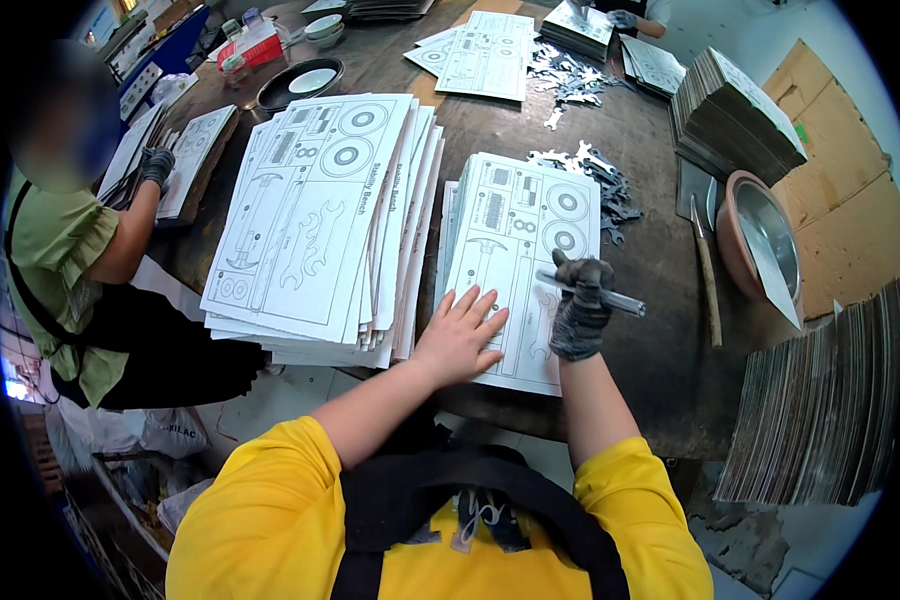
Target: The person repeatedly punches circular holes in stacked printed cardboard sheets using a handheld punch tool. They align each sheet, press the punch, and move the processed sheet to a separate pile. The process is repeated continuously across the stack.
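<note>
While left hand [460, 338] lies flat, released, on the sheet stack [525, 250] near its front edge, gloved right hand [580, 305] grips a metal rod [595, 293]; bare table [660, 340] to the right.

Head camera looks steeply down, close above worktable [660, 350].

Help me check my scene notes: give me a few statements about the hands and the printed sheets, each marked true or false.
1. The left hand is bare and lies flat on the near stack of printed sheets. True.
2. The right hand is bare. False: it wears a dark glove.
3. The right hand grips a metal rod. True.
4. The larger stack of sheets lies to the right of the near stack. False: it lies to its left.
5. Loose cut-out pieces lie on the table beyond the near stack. True.
</note>
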### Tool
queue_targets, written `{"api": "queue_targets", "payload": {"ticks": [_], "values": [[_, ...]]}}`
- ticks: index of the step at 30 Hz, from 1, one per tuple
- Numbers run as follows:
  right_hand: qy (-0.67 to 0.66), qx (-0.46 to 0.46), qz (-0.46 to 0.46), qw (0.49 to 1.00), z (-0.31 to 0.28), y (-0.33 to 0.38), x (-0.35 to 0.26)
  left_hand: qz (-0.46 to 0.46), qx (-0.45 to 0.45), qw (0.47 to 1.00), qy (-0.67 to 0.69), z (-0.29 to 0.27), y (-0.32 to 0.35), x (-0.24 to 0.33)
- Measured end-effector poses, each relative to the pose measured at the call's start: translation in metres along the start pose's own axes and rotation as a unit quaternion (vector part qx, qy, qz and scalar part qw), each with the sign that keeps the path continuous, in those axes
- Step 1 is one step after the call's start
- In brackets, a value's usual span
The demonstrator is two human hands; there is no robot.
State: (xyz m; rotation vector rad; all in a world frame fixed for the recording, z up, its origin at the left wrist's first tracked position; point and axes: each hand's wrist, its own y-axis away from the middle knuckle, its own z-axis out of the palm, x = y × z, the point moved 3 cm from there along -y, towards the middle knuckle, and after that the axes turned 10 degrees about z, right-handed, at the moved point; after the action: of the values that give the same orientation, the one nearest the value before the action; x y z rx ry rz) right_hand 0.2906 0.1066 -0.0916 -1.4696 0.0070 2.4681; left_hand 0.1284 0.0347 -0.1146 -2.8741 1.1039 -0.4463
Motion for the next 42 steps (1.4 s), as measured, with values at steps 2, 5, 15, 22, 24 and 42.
{"api": "queue_targets", "payload": {"ticks": [2, 5, 15, 22, 24, 42], "values": [[-0.015, -0.03, -0.025, 0.999, -0.005, -0.019, 0.017, -0.034, 0.019, 0.999, -0.004, 0.009, -0.007, 0.006], [-0.012, -0.049, -0.032, 0.998, -0.011, -0.04, 0.036, -0.027, 0.017, 0.999, -0.005, 0.007, -0.013, 0.007], [0.17, -0.056, 0.047, 0.983, -0.006, -0.022, 0.048, -0.037, 0.04, 0.998, -0.023, 0.01, -0.013, 0.007], [0.034, -0.158, 0.232, 0.959, -0.036, 0.103, 0.033, -0.045, 0.037, 0.997, -0.047, 0.012, -0.012, 0.007], [0.165, -0.207, 0.107, 0.958, -0.032, 0.13, 0.01, -0.047, 0.029, 0.997, -0.055, 0.012, -0.012, 0.007], [0.024, 0.079, -0.059, 0.995, -0.08, 0.124, -0.097, 0.145, -0.025, 0.984, -0.096, -0.013, 0.011, 0.071]]}}
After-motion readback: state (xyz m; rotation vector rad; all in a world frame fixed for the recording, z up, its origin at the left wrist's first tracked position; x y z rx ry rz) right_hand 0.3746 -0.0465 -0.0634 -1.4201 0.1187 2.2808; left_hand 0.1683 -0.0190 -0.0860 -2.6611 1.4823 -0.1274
